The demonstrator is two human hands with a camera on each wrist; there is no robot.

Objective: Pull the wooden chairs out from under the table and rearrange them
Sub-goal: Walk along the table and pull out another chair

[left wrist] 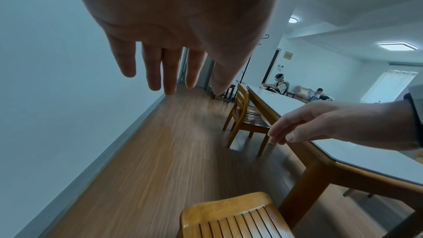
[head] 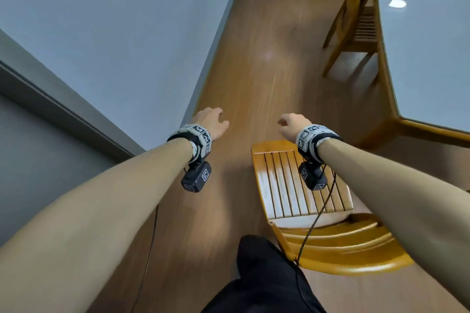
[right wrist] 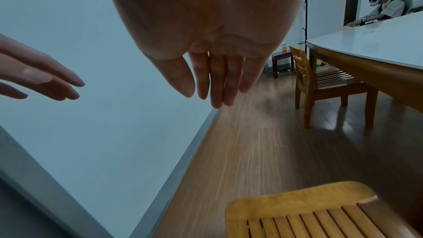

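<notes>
A wooden chair with a slatted seat (head: pixel 300 185) stands out on the floor just below me, its curved backrest (head: pixel 351 244) nearest my body. Its seat also shows in the left wrist view (left wrist: pixel 231 218) and in the right wrist view (right wrist: pixel 309 214). A second wooden chair (head: pixel 353 15) stands farther off, its seat tucked under the white-topped table (head: pixel 432 58). My left hand (head: pixel 211 121) hangs over the floor left of the near chair, fingers relaxed, holding nothing. My right hand (head: pixel 292 123) hovers above the near seat's front edge, fingers loose and empty.
A pale wall (head: pixel 114 46) with a grey baseboard runs along the left, leaving a strip of wood floor (head: pixel 254 71) between it and the table. A small dark stool (right wrist: pixel 282 62) and a coat stand sit at the far end. Two people sit beyond the table (left wrist: pixel 279 84).
</notes>
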